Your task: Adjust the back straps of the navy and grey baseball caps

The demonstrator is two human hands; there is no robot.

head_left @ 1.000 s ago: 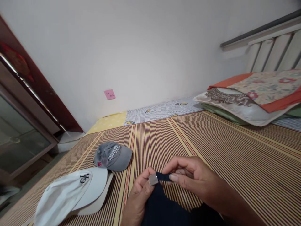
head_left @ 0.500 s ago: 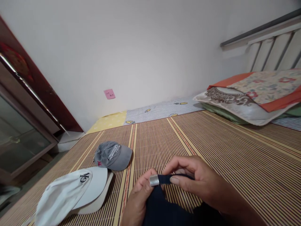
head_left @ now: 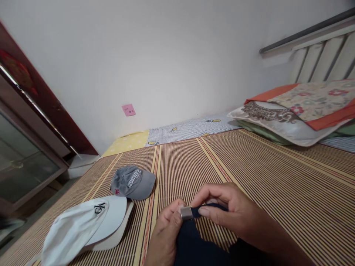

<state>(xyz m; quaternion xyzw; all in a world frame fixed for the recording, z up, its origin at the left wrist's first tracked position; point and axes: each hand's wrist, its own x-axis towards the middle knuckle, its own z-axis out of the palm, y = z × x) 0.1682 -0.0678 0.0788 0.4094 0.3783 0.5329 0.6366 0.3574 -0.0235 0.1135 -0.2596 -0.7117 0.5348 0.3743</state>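
Observation:
Low in the head view, both hands hold a dark navy cap (head_left: 194, 245), its strap opening showing the mat through it. My left hand (head_left: 165, 231) pinches the silver metal buckle (head_left: 186, 212) at the strap's left end. The thumb and fingers of my right hand (head_left: 229, 208) are closed on the dark strap (head_left: 196, 212) just right of the buckle. Most of the cap lies below the frame's edge. To the left rest a grey cap (head_left: 133, 182) with white lettering and a white cap (head_left: 80, 225) with a dark monogram, overlapping another pale brim.
A striped bamboo mat (head_left: 177, 166) covers the bed. Pillows (head_left: 299, 129) lie stacked at the right under a radiator (head_left: 318, 61). A pink note (head_left: 128, 109) is on the white wall. A glass-fronted cabinet (head_left: 22, 162) stands at the left.
The buckle and my left hand have shifted slightly right, closer to my right hand. Less strap shows between the buckle and my right fingers. The other caps stay where they were.

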